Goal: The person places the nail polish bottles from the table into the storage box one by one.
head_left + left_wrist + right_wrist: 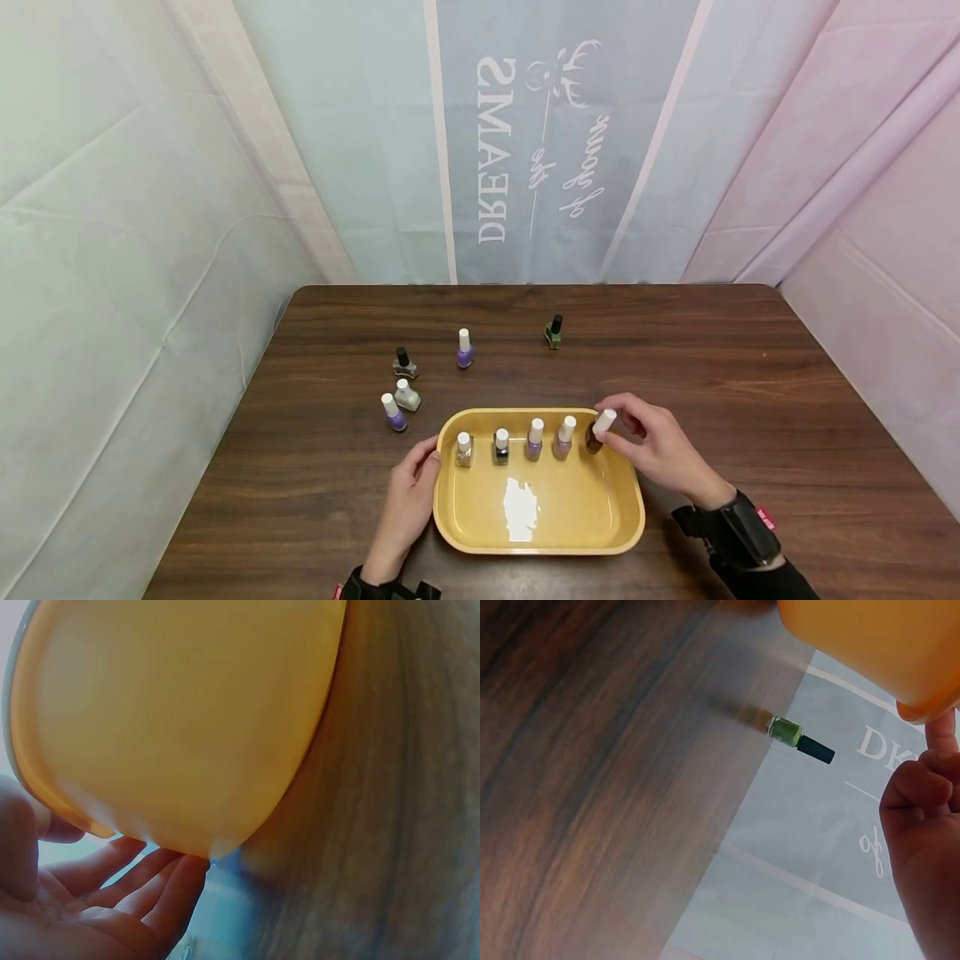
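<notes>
My right hand [660, 443] pinches a dark nail polish bottle [594, 440] with a white cap, tilted over the right end of a yellow tray [540, 533]. In the right wrist view that bottle is hidden behind the tray's wall. My left hand [408, 506] holds the tray's left rim, fingers against the outer wall and thumb at the edge in the left wrist view. A row stands along the tray's far side: a clear glittery bottle [464, 455], a black-and-clear bottle [501, 454], a lilac bottle [534, 447] and a pinkish-lilac bottle [562, 446], all white-capped.
Beyond the tray, on the brown table [750, 375], stand a green bottle [553, 335], a purple bottle [465, 357], a grey black-capped bottle [405, 367], a whitish bottle [408, 397] and another purple bottle [395, 419]. Curtains [375, 167] hang behind the table.
</notes>
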Tool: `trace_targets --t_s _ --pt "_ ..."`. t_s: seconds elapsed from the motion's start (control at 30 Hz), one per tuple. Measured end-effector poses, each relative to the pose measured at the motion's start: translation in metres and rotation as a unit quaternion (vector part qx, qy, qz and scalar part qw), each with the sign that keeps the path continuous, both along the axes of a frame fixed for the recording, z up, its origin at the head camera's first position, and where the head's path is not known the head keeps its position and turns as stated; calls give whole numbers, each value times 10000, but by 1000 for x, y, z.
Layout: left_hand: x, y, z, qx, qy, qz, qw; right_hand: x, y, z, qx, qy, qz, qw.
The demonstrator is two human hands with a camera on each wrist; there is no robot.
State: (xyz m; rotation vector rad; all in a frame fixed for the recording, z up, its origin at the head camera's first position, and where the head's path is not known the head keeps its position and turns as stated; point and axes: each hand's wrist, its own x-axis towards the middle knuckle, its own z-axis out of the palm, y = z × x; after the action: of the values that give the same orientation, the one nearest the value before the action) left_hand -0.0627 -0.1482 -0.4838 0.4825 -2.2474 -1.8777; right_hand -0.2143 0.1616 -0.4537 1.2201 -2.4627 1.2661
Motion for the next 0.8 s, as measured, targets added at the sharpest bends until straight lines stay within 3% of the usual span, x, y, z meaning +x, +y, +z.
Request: trace_targets --t_s 0.8 --pt "-2 0 -4 141 -178 35 9997 2 1 -5 768 555 173 9954"
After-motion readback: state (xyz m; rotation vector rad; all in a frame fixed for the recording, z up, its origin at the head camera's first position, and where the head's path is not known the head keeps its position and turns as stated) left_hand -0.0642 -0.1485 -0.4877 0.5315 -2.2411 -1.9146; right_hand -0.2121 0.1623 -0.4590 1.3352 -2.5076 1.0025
